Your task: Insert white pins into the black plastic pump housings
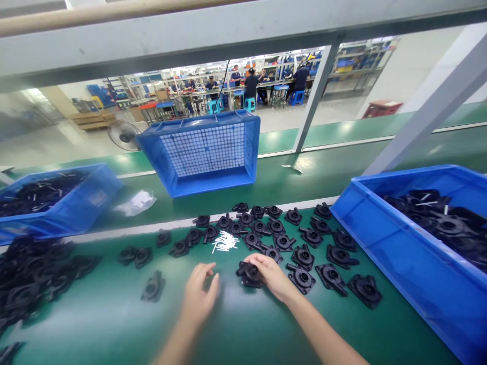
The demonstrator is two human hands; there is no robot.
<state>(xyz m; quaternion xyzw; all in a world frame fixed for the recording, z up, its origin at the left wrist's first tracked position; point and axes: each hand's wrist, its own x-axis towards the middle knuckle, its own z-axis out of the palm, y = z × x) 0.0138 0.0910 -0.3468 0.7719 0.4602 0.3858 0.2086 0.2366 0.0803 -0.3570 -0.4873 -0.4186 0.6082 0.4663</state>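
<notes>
My right hand (272, 274) is closed on a black plastic pump housing (249, 275) that rests on the green work table (114, 319). My left hand (200, 294) hovers just left of it, fingers curled with thumb and fingers apart, and I cannot make out anything in it. A small heap of white pins (224, 241) lies a little beyond both hands. Several more black housings (304, 248) are laid out in rows to the right and behind. A pile of the same black parts (34, 279) sits at the table's left edge.
A blue bin (365, 223) of black parts stands on the right. Another blue bin (64, 213) sits far left, and an empty blue crate (205, 152) is tipped up on the conveyor belt (323, 172). Grey frame posts (314, 101) rise behind. People work at distant benches.
</notes>
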